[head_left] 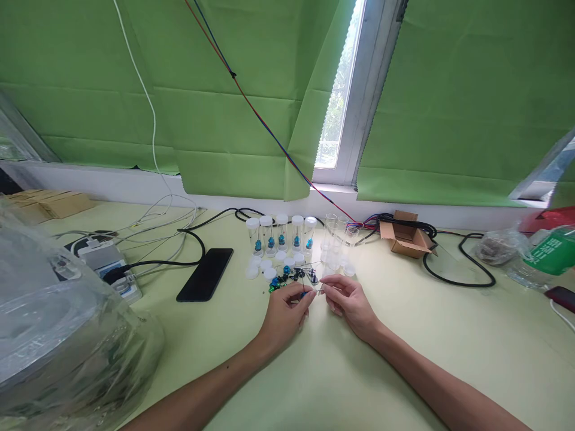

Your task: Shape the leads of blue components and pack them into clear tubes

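Note:
Near the middle of the table, my left hand (284,310) is closed in a pinch on a small dark blue part (303,294) with a thin dark stem. My right hand (349,300) is pinched close beside it, on something too small to name. Just beyond my fingers lies a cluster of small blue, green and black parts (286,270). Behind the cluster stand several clear tubes with white caps (281,230), each with a blue piece inside. To their right are several uncapped clear tubes (331,230). Loose white caps (269,273) lie in front of the tubes.
A black phone (205,275) lies left of the parts, beside a power strip (121,281) and cables. Clear plastic wrapping (76,335) covers a bulky thing at the near left. An open cardboard box (405,236), black cable (467,283) and green-labelled bottle (545,254) are at right.

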